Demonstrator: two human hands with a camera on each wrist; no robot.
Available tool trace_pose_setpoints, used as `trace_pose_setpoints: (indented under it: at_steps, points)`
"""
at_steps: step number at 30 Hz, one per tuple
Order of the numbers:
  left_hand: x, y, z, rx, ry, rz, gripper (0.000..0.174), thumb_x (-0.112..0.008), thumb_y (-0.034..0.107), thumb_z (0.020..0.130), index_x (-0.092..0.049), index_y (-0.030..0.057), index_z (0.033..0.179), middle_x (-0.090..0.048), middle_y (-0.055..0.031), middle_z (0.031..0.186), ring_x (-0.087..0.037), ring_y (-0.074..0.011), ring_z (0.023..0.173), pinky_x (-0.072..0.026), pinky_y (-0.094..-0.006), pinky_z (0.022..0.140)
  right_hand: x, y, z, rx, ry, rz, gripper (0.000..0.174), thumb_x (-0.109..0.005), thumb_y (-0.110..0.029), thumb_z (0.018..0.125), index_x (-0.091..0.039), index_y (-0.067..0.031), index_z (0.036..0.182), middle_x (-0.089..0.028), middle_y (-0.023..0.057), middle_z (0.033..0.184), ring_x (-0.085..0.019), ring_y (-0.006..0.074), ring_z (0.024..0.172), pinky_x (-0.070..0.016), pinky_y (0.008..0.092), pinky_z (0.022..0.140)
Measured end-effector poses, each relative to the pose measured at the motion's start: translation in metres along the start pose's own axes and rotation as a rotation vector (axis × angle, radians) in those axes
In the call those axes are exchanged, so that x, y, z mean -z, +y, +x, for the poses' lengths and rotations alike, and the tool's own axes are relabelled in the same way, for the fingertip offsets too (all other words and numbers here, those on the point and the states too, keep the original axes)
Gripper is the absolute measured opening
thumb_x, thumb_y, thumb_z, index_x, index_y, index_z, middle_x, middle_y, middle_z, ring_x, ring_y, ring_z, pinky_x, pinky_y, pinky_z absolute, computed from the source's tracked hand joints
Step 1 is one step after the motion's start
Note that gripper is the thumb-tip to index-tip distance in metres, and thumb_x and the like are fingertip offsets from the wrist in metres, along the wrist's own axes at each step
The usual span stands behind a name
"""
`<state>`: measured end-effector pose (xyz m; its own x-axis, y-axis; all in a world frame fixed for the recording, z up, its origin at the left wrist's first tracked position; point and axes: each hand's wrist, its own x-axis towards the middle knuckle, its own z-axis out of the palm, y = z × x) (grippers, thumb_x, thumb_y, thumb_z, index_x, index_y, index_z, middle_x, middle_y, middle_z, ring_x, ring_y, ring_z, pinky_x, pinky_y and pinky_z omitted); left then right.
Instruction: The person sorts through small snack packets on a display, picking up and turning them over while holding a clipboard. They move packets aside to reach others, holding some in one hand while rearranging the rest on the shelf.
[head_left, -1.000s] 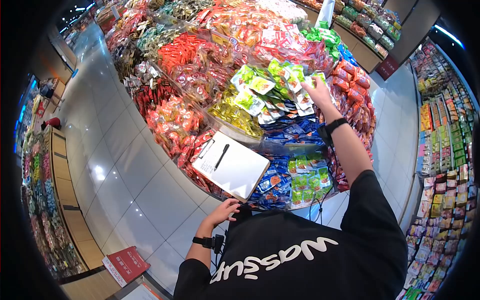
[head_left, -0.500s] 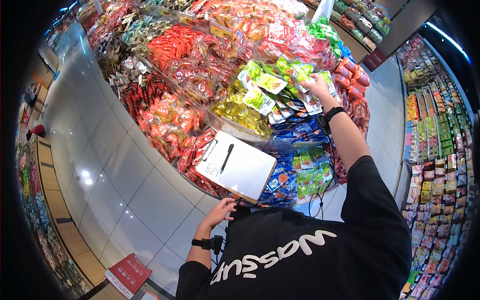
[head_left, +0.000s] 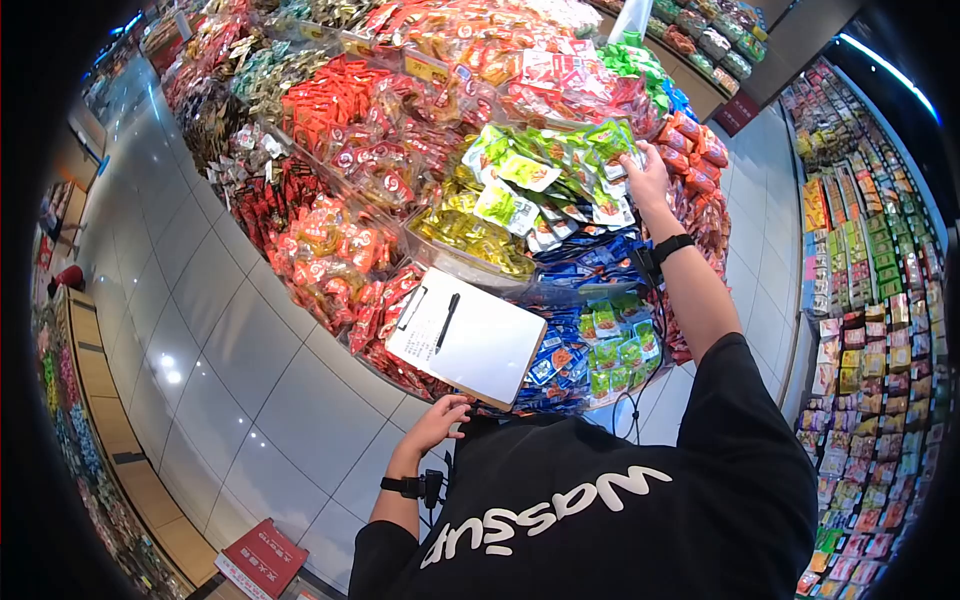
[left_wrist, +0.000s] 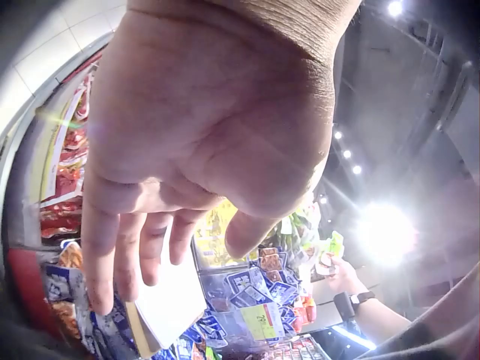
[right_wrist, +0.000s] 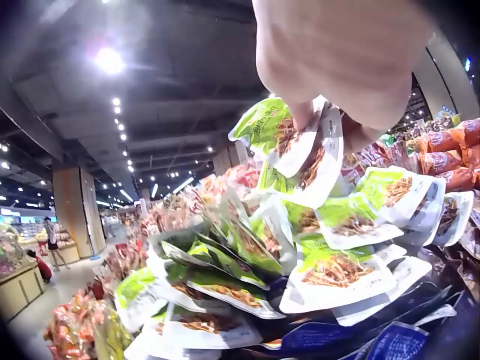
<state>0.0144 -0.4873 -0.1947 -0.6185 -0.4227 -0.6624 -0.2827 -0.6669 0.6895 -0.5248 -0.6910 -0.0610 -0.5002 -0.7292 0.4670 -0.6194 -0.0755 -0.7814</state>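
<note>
My right hand (head_left: 652, 188) pinches green-and-white snack packets (right_wrist: 324, 161) above a heap of the same kind. In the right wrist view, they hang between thumb and fingers, with pictures of brown strips on their fronts. Loose packets (right_wrist: 341, 276) of that kind lie below, overlapping and tilted. My left hand (head_left: 436, 424) hangs near the front edge of the display, fingers loosely bent and holding nothing. Just beyond its fingertips lies a clipboard (head_left: 490, 345) with a white, partly written sheet. A black pen (head_left: 447, 322) rests on the sheet.
Yellow packets (head_left: 465, 240) lie left of the green-and-white heap, blue packets (head_left: 590, 258) in front, orange-red rolls (head_left: 690, 145) to the right. Clear dividers (head_left: 465, 262) separate the sections. A tiled aisle (head_left: 240, 330) runs along the left; stocked shelves (head_left: 870, 400) stand at the right.
My right hand has shifted slightly at the right end of the heap, and the packet earlier showing right of its fingers no longer shows there. The left hand stays put. The head view has turned a little.
</note>
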Motion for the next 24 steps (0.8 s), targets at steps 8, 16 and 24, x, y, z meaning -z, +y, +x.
trace_pose_setpoints:
  at_steps: [8, 16, 24]
  points:
    - [-0.039, 0.041, 0.013, -0.288, -0.107, 0.149, 0.040, -0.053, 0.015, 0.101, -0.044, 0.0030, 0.137, -0.057, -0.0102, 0.131, -0.057, -0.0201, 0.119, -0.0516, -0.0350, 0.093, 0.076, -0.101, -0.081, -0.471, -0.218, 0.862, 0.028, -0.060, -0.005, 0.096, -0.051, -0.0008, 0.122, -0.068, 0.0097, 0.103, -0.069, 0.0159, 0.085, -0.0584, 0.0329, 0.074]
    - [-0.165, 0.111, 0.018, -0.618, -0.312, -0.092, 0.092, -0.078, 0.013, 0.082, -0.019, 0.0109, 0.153, -0.036, -0.0117, 0.149, -0.040, -0.0293, 0.136, -0.0518, -0.0431, 0.099, 0.103, -0.122, -0.233, -0.674, -0.591, 0.979, 0.025, -0.060, -0.008, 0.097, -0.053, -0.0012, 0.120, -0.068, 0.0083, 0.102, -0.067, 0.0146, 0.091, -0.0549, 0.0303, 0.082]
    - [-0.245, 0.050, 0.036, -0.424, -0.248, -0.356, 0.079, -0.076, 0.009, 0.080, -0.032, 0.0037, 0.146, -0.051, -0.0125, 0.137, -0.053, -0.0245, 0.126, -0.0439, -0.0393, 0.107, 0.170, -0.060, -0.317, -0.742, -0.994, 0.613, 0.021, -0.063, -0.018, 0.097, -0.060, -0.0023, 0.111, -0.069, 0.0030, 0.093, -0.062, 0.0065, 0.077, -0.0504, 0.0224, 0.064]
